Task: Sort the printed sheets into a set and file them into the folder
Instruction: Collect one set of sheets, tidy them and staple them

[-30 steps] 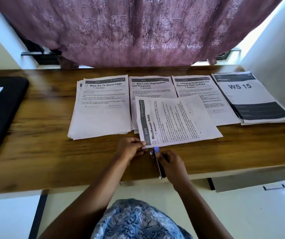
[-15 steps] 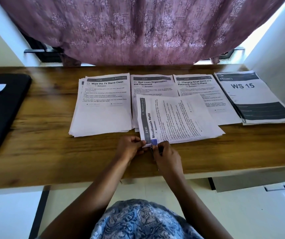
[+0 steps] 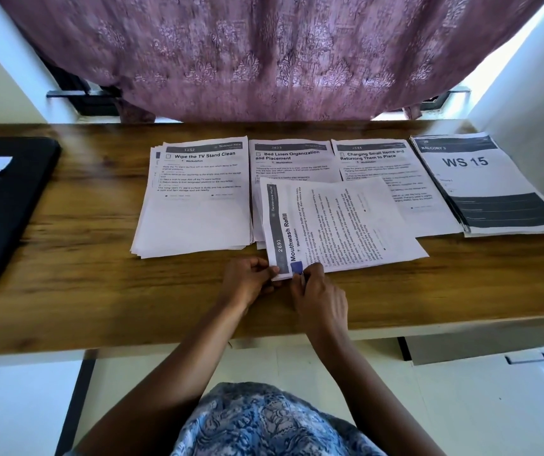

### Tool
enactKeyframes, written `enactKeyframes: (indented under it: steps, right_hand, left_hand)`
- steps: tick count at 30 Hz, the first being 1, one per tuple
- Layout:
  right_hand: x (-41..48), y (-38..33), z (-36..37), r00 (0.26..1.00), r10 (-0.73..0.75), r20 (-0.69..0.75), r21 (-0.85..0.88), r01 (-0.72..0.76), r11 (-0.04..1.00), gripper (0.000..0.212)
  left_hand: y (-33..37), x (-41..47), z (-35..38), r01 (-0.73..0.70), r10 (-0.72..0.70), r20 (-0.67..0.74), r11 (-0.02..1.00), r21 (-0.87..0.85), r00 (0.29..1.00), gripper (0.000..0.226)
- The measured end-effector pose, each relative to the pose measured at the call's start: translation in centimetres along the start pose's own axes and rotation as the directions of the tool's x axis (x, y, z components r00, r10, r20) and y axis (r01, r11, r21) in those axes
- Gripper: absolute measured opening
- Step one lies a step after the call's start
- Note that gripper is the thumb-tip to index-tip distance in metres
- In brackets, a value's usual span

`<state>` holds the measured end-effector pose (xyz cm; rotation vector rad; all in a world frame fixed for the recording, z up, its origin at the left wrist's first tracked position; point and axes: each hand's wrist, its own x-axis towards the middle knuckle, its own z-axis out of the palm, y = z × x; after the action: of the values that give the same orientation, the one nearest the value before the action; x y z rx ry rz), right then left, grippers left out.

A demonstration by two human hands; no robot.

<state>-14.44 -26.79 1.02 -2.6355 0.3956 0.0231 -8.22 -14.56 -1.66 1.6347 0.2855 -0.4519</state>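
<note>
While the left hand pinches the near corner of the Mouthwash Refill sheets at centre frame, the right hand grips a blue-tipped stapler there.

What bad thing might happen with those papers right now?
1. The left hand pinches the Mouthwash Refill sheets right beside the blue-tipped stapler that the right hand holds; a finger might get nipped.
2. Those sheets lie crooked across the Bed Linen stack and the Charging Small Items stack; tugging them may scatter both.
</note>
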Motion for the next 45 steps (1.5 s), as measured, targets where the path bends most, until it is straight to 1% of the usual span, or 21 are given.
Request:
enactKeyframes:
  steps: [3, 6, 10, 13, 15, 17, 20, 21, 24, 27, 32, 35, 39, 41, 43, 44, 45]
  right_hand:
    - [0.3, -0.1, 0.1, 0.999, -0.036, -0.039, -0.052, 0.034, 0.998, 0.021]
    - [0.6, -0.2, 0.3, 0.997, -0.059, -0.044, -0.056, 0.056, 0.997, 0.019]
    - [0.7, -0.1, 0.6, 0.996, -0.078, -0.043, -0.067, 0.075, 0.995, 0.019]
    - [0.6, -0.3, 0.5, 0.994, -0.089, -0.059, -0.124, 0.082, 0.989, 0.022]
    - [0.5, -0.4, 0.1, 0.99, -0.089, -0.113, -0.161, 0.07, 0.985, 0.025]
    - [0.7, -0.7, -0.4, 0.972, -0.105, -0.209, -0.145, 0.076, 0.987, 0.029]
    - [2.5, -1.3, -0.7, 0.932, -0.187, -0.311, -0.098, 0.164, 0.982, 0.038]
    - [3.5, -1.6, -0.4, 0.929, -0.205, -0.307, -0.093, 0.186, 0.978, 0.042]
    - [6.2, -2.3, 1.3, 0.953, -0.23, -0.197, -0.117, 0.21, 0.971, 0.058]
    - [7.8, -1.6, 3.2, 0.971, -0.195, -0.136, -0.149, 0.174, 0.973, 0.07]
    - [8.4, -0.7, 4.3, 0.978, -0.169, -0.125, -0.101, 0.157, 0.982, 0.081]
    - [8.7, -0.8, 4.9, 0.981, -0.167, -0.103, -0.157, 0.15, 0.976, 0.084]
    - [8.7, -1.0, 4.8, 0.988, -0.138, -0.073, -0.166, 0.124, 0.978, 0.083]
    - [8.7, -1.2, 4.3, 0.995, -0.097, -0.014, -0.157, 0.093, 0.983, 0.083]
    - [8.5, -1.6, 3.2, 0.995, -0.081, 0.06, -0.093, 0.086, 0.992, 0.084]
    - [8.1, -1.7, 2.4, 0.993, -0.092, 0.074, -0.029, 0.095, 0.995, 0.085]
    - [7.7, -1.7, 1.7, 0.993, -0.102, 0.06, 0.071, 0.098, 0.993, 0.087]
  left_hand:
    - [0.0, -0.1, -0.1, 0.0, 0.0, 0.014, 1.0, 0.019, 1.0, 0.009]
    - [0.3, -0.2, -0.1, 0.025, -0.025, 0.021, 1.0, 0.006, 0.999, 0.0]
    - [0.6, -0.1, -0.1, 0.065, -0.065, 0.025, 0.998, -0.014, 0.998, 0.005]
    - [0.8, -0.2, -0.1, 0.081, -0.08, 0.028, 0.996, -0.04, 0.996, 0.006]
    - [0.8, -0.2, -0.1, 0.092, -0.091, 0.021, 0.994, -0.056, 0.996, 0.006]
    - [0.7, -0.2, -0.2, 0.1, -0.099, 0.021, 0.993, -0.07, 0.995, 0.006]
    - [0.7, -0.3, -0.3, 0.095, -0.092, 0.042, 0.992, -0.078, 0.995, 0.003]
    - [0.8, -0.3, -0.3, 0.099, -0.096, 0.04, 0.992, -0.081, 0.995, 0.004]
    - [1.2, -0.3, -0.2, 0.124, -0.124, 0.013, 0.989, -0.077, 0.992, 0.004]
    - [1.2, 0.0, -0.1, 0.144, -0.144, 0.014, 0.987, -0.066, 0.99, 0.002]
    - [0.9, 0.2, 0.0, 0.129, -0.129, -0.001, 0.99, -0.05, 0.992, 0.004]
    - [0.9, 0.3, 0.0, 0.138, -0.138, 0.006, 0.989, -0.052, 0.99, 0.006]
    - [1.4, -0.1, -0.1, 0.147, -0.147, 0.001, 0.988, -0.054, 0.989, 0.006]
    - [1.6, -0.2, -0.2, 0.154, -0.154, 0.003, 0.986, -0.065, 0.988, 0.006]
    - [1.6, -0.2, -0.1, 0.173, -0.173, 0.008, 0.982, -0.08, 0.985, 0.005]
    - [1.7, -0.1, -0.1, 0.184, -0.184, 0.01, 0.979, -0.081, 0.983, 0.004]
    - [1.7, -0.1, -0.1, 0.194, -0.194, 0.01, 0.978, -0.079, 0.981, 0.004]
